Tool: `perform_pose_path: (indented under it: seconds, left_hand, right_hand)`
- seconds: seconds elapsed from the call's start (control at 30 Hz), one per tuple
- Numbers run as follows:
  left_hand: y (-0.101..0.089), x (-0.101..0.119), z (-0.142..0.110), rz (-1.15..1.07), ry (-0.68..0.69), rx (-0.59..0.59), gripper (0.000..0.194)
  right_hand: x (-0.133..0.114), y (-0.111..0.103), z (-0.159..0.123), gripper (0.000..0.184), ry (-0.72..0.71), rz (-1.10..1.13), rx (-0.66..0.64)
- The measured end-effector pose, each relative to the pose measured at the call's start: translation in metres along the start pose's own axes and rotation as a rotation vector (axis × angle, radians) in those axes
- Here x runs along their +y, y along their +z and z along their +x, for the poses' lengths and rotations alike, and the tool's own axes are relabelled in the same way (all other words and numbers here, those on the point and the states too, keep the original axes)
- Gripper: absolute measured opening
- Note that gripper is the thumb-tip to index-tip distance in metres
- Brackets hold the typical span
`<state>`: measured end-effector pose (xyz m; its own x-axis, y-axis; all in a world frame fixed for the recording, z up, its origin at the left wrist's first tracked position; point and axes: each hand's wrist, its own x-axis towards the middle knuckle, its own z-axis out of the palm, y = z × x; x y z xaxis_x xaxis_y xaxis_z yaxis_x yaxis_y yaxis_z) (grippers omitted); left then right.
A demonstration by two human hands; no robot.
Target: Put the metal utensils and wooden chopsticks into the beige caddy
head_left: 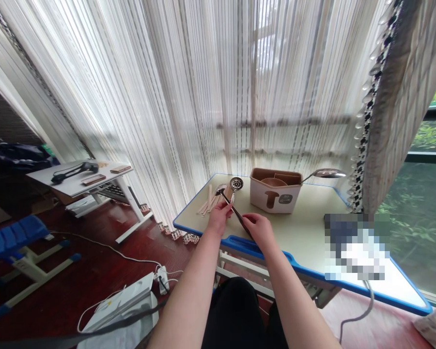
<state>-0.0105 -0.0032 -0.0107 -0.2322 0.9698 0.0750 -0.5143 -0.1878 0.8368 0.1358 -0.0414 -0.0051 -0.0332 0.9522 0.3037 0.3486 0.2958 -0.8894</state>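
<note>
My left hand (pixel 221 216) is closed at the shaft of a metal ladle with a dark handle (pixel 237 212), above the table's front part. Lower on that handle, my right hand (pixel 257 227) grips it with bent fingers. The ladle's head (pixel 221 188) points away from me to the left. Just beyond my left hand, a perforated metal skimmer (pixel 236 183) shows its round head; its handle runs down towards my fingers, and I cannot tell whether they touch it. Pale wooden chopsticks (pixel 205 205) lie to the left of my left hand.
A white and brown box (pixel 271 198) stands behind my right hand, with a long metal spoon (pixel 325 173) sticking out rightward. The table (pixel 305 242) has a blue rim. A pixelated object (pixel 356 247) with a cable lies right. A white side table (pixel 67 177) stands left.
</note>
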Motion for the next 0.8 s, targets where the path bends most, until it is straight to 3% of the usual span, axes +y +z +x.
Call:
perform_pose_path:
  seconds: [0.37, 0.53, 0.8]
  left_hand:
    - [-0.004, 0.009, -0.004, -0.172, -0.077, 0.052, 0.022]
    - [-0.002, 0.011, -0.008, -0.228, -0.115, -0.008, 0.024]
    - [0.000, 0.016, -0.016, -0.241, -0.118, -0.092, 0.026]
  right_hand:
    - [-0.009, -0.012, -0.005, 0.040, 0.178, 0.240, -0.325]
    - [-0.012, -0.019, -0.003, 0.038, 0.207, 0.341, -0.455]
    - [-0.014, -0.021, -0.005, 0.039, 0.164, 0.330, -0.417]
